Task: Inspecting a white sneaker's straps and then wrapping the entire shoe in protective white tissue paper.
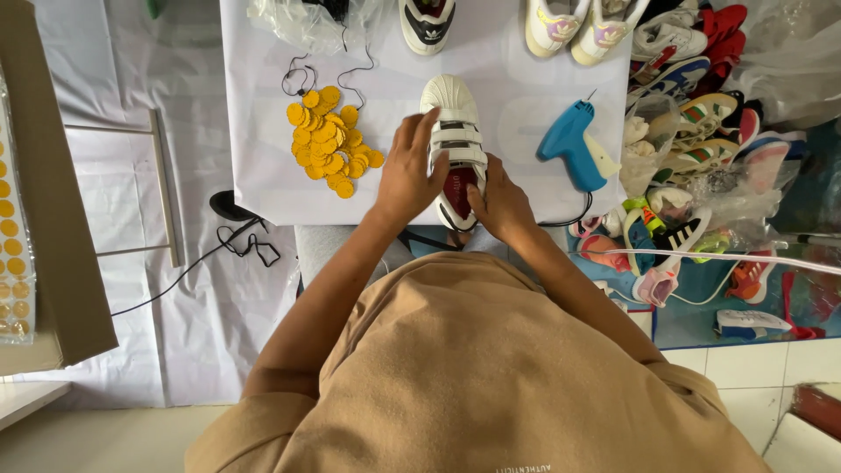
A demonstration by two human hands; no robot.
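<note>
Between both hands sits a white strapped shoe (pixel 455 149) — left hand (pixel 410 175) and right hand (pixel 499 203) clamped on it; yellow tags (pixel 328 140) left of the left hand, blue tagging gun (pixel 574 144) right of the right.

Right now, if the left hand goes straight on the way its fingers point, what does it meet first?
The left hand already lies on the white strap sneaker; going on, it probably crosses the straps toward the blue tagging gun.

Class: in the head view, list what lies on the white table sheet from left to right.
Yellow tags → left hand → white shoe → right hand → blue tagging gun.
</note>
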